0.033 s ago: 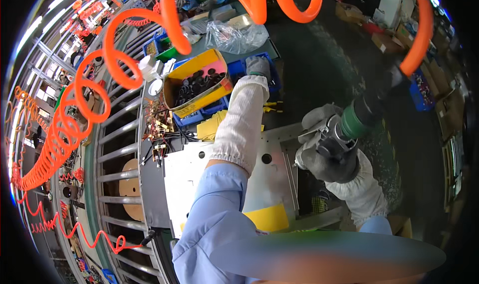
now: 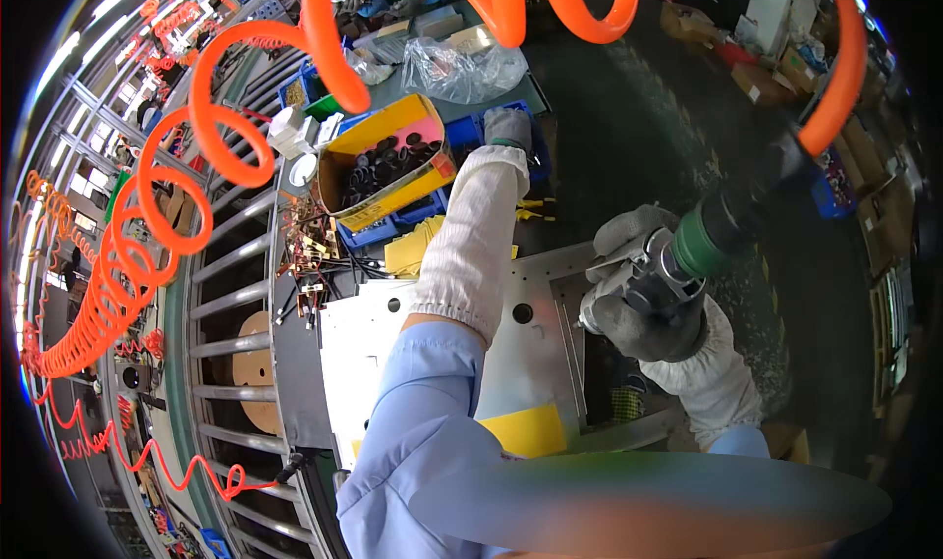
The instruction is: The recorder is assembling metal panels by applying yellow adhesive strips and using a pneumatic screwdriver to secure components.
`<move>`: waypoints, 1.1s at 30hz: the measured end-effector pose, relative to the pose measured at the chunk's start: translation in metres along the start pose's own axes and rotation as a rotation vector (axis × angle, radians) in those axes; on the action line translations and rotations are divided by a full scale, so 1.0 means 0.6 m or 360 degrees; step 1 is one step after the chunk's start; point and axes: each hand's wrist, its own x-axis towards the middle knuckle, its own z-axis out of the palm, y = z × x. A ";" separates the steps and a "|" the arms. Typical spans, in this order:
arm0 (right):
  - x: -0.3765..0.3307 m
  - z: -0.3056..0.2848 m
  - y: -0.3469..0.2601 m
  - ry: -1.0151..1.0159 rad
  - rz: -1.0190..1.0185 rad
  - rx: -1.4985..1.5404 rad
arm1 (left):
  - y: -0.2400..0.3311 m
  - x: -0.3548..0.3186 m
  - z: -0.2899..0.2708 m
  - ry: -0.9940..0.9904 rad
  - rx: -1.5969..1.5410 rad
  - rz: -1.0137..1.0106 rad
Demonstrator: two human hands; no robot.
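Shifted since the earlier frame: orange coiled hose (image 2: pixel 231 144), its loops a little further left at upper left, its end by the tool a little further right; the rest nearly unchanged, both hands in much the same places.

Right hand (image 2: pixel 650 325): grey glove, closed around a power tool (image 2: pixel 695 249), black and metal with a green collar, held beside the right edge of a metal panel (image 2: pixel 526 363).

Left hand (image 2: pixel 508 127): grey glove, white sleeve cover, arm extended; fingers down at a blue bin (image 2: pixel 541 160), hidden. Whether they grip anything: cannot tell.

Yellow box (image 2: pixel 401 199), one: left of that bin, holding black round parts (image 2: pixel 388 164).

Metal panel: on the table (image 2: pixel 303 387), one dark round hole; white sheet (image 2: pixel 349 358) to its left, yellow piece (image 2: pixel 526 431) at its near end.

Brass-coloured parts (image 2: pixel 309 245), assorted: loose, below and left of the box.

Handling notes, by judgement: keep the tool steady and its trigger idle while the other hand feels in the bin; take small pieces singly between fingertips, since gloves dull touch; leave slack in the hose so that its pull does not turn the tool; keep the tool's head off the panel's surface.
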 end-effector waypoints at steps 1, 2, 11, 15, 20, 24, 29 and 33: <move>0.002 0.001 0.010 -0.0010 0.0011 0.0008 | 0.001 0.007 0.007 -0.0045 0.0002 -0.0044; 0.006 0.007 0.020 0.0091 -0.0248 0.0147 | 0.000 0.011 0.012 0.0082 -0.0072 -0.0014; 0.012 0.016 0.037 0.0048 -0.0362 0.0323 | -0.014 0.027 -0.019 0.0225 -0.0448 -0.0106; 0.017 0.026 0.034 0.0180 -0.0384 0.0345 | -0.012 0.019 -0.029 0.0391 -0.0711 -0.0293; 0.022 0.054 0.023 0.0326 -0.0245 0.0683 | -0.018 -0.053 -0.036 0.0952 -0.1526 -0.0325; 0.026 0.065 -0.014 0.0370 -0.0075 0.0817 | -0.048 -0.159 -0.061 0.0792 -0.3079 0.0265; 0.021 0.108 -0.089 0.0497 -0.0330 0.0590 | -0.088 -0.389 -0.132 0.0220 -0.4392 -0.0263; -0.003 0.138 -0.127 0.0604 -0.0477 0.0548 | -0.082 -0.580 -0.166 -0.0042 -0.4580 -0.0602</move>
